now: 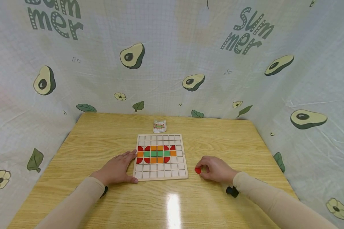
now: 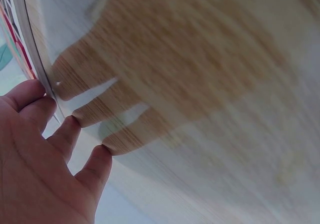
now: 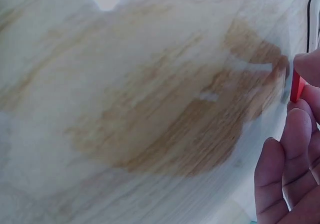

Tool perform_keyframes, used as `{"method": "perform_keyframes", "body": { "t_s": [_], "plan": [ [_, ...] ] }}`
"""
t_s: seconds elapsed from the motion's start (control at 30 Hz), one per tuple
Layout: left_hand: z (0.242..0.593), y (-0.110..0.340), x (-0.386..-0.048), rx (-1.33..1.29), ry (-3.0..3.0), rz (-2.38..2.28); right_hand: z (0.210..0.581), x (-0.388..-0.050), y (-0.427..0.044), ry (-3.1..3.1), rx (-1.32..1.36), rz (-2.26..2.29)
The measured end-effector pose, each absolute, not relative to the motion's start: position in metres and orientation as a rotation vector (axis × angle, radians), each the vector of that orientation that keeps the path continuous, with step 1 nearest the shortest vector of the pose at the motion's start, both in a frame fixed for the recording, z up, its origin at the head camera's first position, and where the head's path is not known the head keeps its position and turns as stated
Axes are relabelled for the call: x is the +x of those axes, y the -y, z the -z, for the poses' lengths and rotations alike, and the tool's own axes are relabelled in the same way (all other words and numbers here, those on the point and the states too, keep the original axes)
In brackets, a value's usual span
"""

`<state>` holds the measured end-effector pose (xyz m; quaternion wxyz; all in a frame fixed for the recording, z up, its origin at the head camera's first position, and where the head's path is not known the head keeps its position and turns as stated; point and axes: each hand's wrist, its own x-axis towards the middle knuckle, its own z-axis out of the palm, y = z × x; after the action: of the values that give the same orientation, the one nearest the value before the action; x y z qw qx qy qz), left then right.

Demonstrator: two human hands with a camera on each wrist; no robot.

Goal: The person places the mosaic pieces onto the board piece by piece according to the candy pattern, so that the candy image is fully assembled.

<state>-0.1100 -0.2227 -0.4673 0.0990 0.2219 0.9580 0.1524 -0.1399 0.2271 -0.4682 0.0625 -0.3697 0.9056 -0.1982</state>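
A square wooden grid board (image 1: 160,170) lies on the table, with red, orange and green tiles (image 1: 157,154) set in its middle rows. At the board's left edge, my left hand (image 1: 116,168) rests with fingers spread, fingertips touching the rim and thumb by the near left corner. In the left wrist view the fingers (image 2: 65,136) meet the board's edge and the tabletop. To the right of the board, my right hand (image 1: 216,169) pinches a small red tile (image 1: 198,170) between thumb and fingers. The right wrist view shows this red tile (image 3: 297,87) edge-on, held close above the table.
A small pattern card (image 1: 160,126) with a matching coloured design lies behind the board. The wooden table (image 1: 218,136) is glossy and reflects light. A curtain (image 1: 166,38) printed with avocados and leaves surrounds it at the back and sides.
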Motion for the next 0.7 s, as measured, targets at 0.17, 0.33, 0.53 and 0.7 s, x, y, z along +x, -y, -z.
{"method": "perform_keyframes", "body": {
  "t_s": [0.17, 0.33, 0.53, 0.7],
  "plan": [
    [0.466, 0.222, -0.11, 0.65, -2.828, -0.449, 0.466, -0.143, -0.225, -2.747, -1.098, 0.621],
    [0.465, 0.222, -0.11, 0.645, -2.828, -0.449, 0.459, -0.147, -0.219, -2.738, -1.074, 0.626],
    [0.46, 0.221, -0.109, 0.657, -2.825, -0.456, 0.456, -0.153, -0.209, -2.745, -1.073, 0.627],
    [0.459, 0.221, -0.108, 0.659, -2.825, -0.446, 0.452, -0.16, -0.193, -2.759, -1.056, 0.621]
  ]
}}
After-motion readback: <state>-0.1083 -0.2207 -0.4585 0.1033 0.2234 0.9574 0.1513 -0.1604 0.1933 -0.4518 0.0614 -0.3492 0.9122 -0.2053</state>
